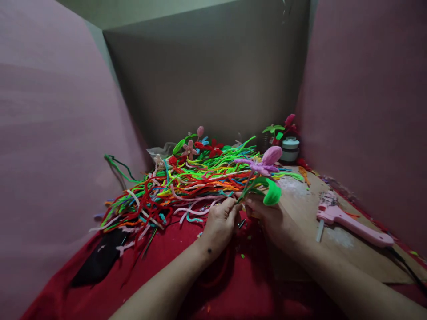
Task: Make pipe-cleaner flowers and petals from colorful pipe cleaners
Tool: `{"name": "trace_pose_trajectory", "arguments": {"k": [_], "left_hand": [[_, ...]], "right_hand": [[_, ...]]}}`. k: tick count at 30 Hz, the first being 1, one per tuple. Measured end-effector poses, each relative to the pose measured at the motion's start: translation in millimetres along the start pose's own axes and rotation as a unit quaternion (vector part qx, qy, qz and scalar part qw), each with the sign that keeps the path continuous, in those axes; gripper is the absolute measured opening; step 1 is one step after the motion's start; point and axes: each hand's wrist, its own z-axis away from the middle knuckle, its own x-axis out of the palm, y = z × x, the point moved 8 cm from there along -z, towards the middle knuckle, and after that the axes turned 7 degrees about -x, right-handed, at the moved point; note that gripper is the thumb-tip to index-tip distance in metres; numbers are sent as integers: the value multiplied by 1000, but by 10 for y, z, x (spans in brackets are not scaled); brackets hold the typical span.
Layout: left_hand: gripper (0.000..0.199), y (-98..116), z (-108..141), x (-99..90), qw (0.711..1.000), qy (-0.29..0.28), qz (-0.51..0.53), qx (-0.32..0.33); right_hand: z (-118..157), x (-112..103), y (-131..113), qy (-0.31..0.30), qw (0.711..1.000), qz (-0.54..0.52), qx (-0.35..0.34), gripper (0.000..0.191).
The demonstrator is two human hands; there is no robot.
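Fuzzy purple flower [265, 163] held by its green stem [245, 192], leaning right, above the red cloth [233, 289].
Stem pinched in closed left hand [220, 222]; right hand [268, 220] placed just beside, below the green leaf [273, 193], fingers partly hidden, grip cannot be told. Coloured fuzzy stems [203, 175] piled far and left; pink glue gun [353, 226] set on the board [307, 209], right.

Purple flower [262, 166] in left grip [220, 220] — strands [200, 178] behind.
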Motion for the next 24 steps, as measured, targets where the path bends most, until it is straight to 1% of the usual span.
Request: {"name": "trace_pose_trajectory", "arguments": {"k": [2,3,4,5,7,8,9,10,11,12,13,14,15,16,17,18,19,20,21,22,23,24], "left_hand": [[25,-47,-1,85,993,-58,93,-52],[25,-71,11,153,978,-102,161,-81],[25,-88,34,232,954,-153,234,-109],[24,-94,68,308,920,-204,306,-134],[19,-77,153,416,844,-291,419,-166],[17,-61,198,446,811,-326,454,-174],[15,-44,242,464,786,-356,473,-176],[16,-25,279,473,770,-381,482,-174],[17,-6,309,478,760,-400,483,-170],[20,11,329,481,757,-414,477,-167],[22,21,334,484,763,-420,464,-164],[24,26,319,482,780,-415,441,-159],[26,20,288,473,810,-399,403,-150],[26,7,238,450,851,-367,351,-135],[26,-7,175,403,896,-319,286,-113],[23,-14,112,332,940,-255,211,-85],[19,-1,62,242,973,-180,137,-51],[16,28,38,157,991,-110,74,-18],[17,55,36,96,998,-55,31,5],[20,66,43,70,1000,-24,11,14],[23,54,50,87,1000,-24,16,5],[23,25,57,139,998,-49,45,-19]], "right_hand": [[-28,-15,-38,9,1000,2,-11,27],[-44,-32,-74,22,999,8,-24,24],[-57,-41,-111,33,999,14,-38,21],[-65,-42,-139,39,998,17,-48,20],[-64,-7,-142,26,999,-6,-46,22],[-56,29,-114,5,999,-35,-33,23],[-40,71,-77,-20,997,-69,-15,25],[-22,102,-43,-43,994,-100,1,27],[-3,123,-17,-62,990,-125,12,28],[11,132,2,-75,987,-143,21,28],[20,126,16,-80,985,-152,27,28],[21,107,23,-77,984,-157,31,28],[15,78,22,-66,985,-155,31,28],[6,48,13,-53,988,-145,29,27],[-4,16,-4,-38,991,-127,23,25],[-14,-16,-27,-21,994,-102,15,24],[-21,-45,-56,-3,997,-72,5,22],[-24,-73,-89,16,999,-43,-4,21],[-23,-88,-118,29,999,-18,-10,20],[-19,-95,-138,37,999,-5,-10,19],[-14,-94,-151,40,999,-2,-6,19],[-8,-84,-157,34,999,-6,1,20]]}}
